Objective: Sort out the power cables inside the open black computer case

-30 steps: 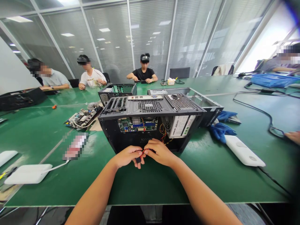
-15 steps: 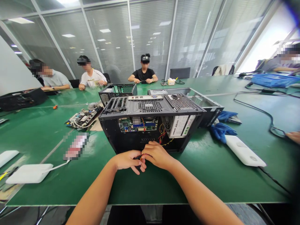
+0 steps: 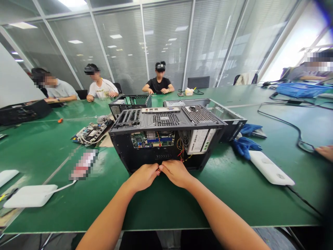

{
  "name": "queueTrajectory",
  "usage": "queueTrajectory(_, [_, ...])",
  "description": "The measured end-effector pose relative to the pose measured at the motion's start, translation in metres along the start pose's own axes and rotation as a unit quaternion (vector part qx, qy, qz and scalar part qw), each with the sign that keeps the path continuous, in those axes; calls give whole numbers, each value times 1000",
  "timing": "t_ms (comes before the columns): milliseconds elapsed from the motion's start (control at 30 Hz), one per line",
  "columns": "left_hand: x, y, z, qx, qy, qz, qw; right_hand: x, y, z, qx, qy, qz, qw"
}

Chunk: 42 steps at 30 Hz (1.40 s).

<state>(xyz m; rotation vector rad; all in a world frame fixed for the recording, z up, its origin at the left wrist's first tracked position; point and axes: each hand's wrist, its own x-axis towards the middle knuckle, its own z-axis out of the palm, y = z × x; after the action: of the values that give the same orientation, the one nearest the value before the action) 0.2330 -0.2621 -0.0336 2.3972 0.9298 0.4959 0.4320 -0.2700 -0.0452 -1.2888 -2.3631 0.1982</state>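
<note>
A black computer case [image 3: 145, 158] lies in front of me, its ventilated back panel facing up and its open side towards me. Inside show a green motherboard [image 3: 140, 139] and a power supply [image 3: 201, 141] with red, yellow and black wires [image 3: 180, 147]. At the case's lower front edge, my left hand [image 3: 146, 176] and my right hand [image 3: 177, 173] meet with curled fingers. Both pinch a thin orange-red cable [image 3: 159, 168]; only a sliver of it shows between the thumbs, and its ends are hidden by the hands.
Behind stand more open cases [image 3: 227, 119]. To the left are a loose circuit board [image 3: 92, 132], a phone [image 3: 84, 165] and a white power bank [image 3: 31, 196]. Blue gloves [image 3: 246, 146] and a white power strip [image 3: 272, 168] lie right. Several people sit around the green table [image 3: 78, 211].
My left fingers, spread beneath the wires before, have curled in, and both hands are now closer together against the case. Less of the cable shows. The case has stayed in place.
</note>
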Motion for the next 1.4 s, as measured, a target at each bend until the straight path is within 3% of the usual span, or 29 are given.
queueTrajectory(100, [0, -2, 3, 37, 35, 13, 999, -1, 0, -1, 14, -1, 16, 1000])
queueTrajectory(167, [0, -1, 1, 24, 23, 13, 999, -3, 0, -3, 21, 4, 9, 1000])
queueTrajectory(400, [0, 8, -12, -157, -60, -55, 984, -7, 2, -10, 39, 32, -95, 994])
queueTrajectory(567, [0, 3, -9, -248, -71, -110, 960, -6, 1, 2, 11, 79, -112, 990])
queueTrajectory(800, [0, -3, -11, -291, -74, -107, 948, -8, -6, 12, -80, 107, -118, 984])
queueTrajectory(933, [-1, 0, -16, -256, -81, -102, 958, -6, -1, 16, -96, 109, -130, 981])
queueTrajectory(1133, [0, 1, -22, -105, -58, -28, 992, -4, 4, 17, -101, 92, -142, 980])
queueTrajectory(1300, [4, -2, -26, -3, -46, 39, 998, -3, 3, 15, -103, 85, -124, 983])
queueTrajectory(1400, [4, -5, -23, 36, -16, 42, 998, -3, 2, 16, -111, 88, -117, 983])
